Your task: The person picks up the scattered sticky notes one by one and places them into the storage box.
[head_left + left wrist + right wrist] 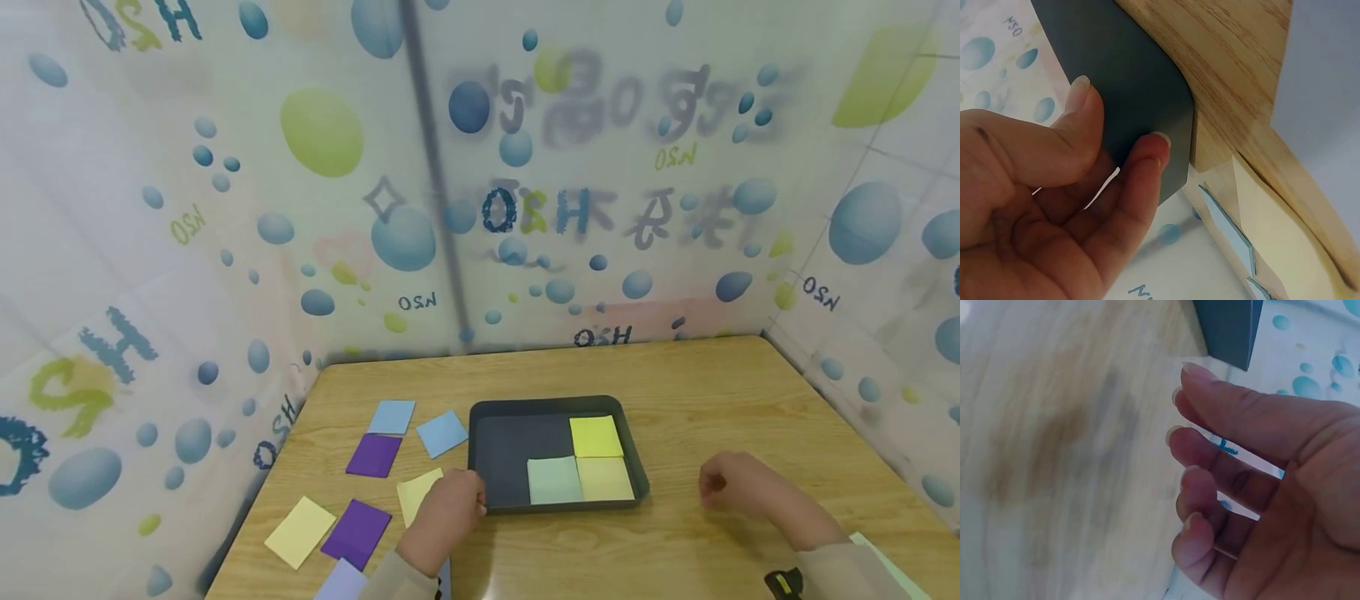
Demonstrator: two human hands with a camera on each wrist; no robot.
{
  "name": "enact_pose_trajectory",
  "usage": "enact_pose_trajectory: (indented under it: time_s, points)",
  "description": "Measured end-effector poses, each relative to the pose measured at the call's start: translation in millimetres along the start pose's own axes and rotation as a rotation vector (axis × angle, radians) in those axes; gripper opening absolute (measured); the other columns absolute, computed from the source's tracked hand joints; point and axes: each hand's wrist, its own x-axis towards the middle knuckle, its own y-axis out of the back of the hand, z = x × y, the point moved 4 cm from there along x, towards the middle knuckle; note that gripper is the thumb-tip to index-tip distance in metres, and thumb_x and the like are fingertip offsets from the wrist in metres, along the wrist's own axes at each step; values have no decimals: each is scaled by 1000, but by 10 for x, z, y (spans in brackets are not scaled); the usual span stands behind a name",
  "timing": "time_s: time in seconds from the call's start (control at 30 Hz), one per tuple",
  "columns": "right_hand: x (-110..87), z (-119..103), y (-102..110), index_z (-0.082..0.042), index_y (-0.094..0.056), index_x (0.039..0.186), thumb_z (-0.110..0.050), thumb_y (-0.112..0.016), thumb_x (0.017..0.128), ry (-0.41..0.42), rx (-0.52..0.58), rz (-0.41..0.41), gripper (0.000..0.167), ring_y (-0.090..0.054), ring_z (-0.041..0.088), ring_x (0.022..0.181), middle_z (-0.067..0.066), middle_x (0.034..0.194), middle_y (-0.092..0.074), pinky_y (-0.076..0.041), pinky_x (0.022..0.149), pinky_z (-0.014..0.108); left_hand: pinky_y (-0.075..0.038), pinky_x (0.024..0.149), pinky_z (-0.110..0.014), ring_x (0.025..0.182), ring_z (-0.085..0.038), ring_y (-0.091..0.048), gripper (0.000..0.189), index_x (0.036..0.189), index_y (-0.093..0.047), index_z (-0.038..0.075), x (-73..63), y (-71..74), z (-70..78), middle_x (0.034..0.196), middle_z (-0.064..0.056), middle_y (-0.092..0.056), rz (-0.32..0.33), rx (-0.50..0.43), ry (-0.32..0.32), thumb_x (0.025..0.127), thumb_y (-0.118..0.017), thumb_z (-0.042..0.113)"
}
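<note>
A dark shallow tray lies on the table with a bright yellow square note, a pale yellow note and a pale green note laid side by side in it. My left hand is at the tray's front left corner. In the left wrist view, its thumb and bent fingertips stand apart against the tray's outer wall; whether they touch it I cannot tell. Partly under that hand in the head view is a pale yellow note. My right hand hovers right of the tray, fingers loosely curled, holding nothing.
Left of the tray lie light blue notes, purple notes, another pale yellow note and a lavender note. A pale green sheet is by the right sleeve. Patterned curtains enclose the wooden table.
</note>
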Motion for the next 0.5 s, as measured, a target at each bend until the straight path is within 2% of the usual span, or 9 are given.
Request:
enact_pose_trajectory:
  time_s: [0.23,0.4,0.5]
  points:
    - [-157,257,-30,-12,-57,79,-5,-78,79,-26,-15,-17,22,-45,8,68,-3,77,-54,-39,61,25,-45,53,-23,61,-7,-58,23,65,-67,13,-7,-7,-4,66,6,-65,4,4,-8,80,-82,3]
    - [-278,430,-13,-11,-55,79,-1,-75,77,-23,-5,-23,22,-42,6,65,-3,77,-53,-37,58,24,-45,53,-23,61,-7,-56,23,66,-67,12,-22,6,-1,66,5,-64,-8,-4,11,81,-82,4]
    - [-317,528,3,-11,-57,78,0,-74,78,-63,-10,-38,20,-43,7,66,-2,78,-53,-37,59,25,-45,53,-24,61,-6,-55,23,65,-66,12,-26,12,-5,65,6,-63,-5,0,15,80,-82,4]
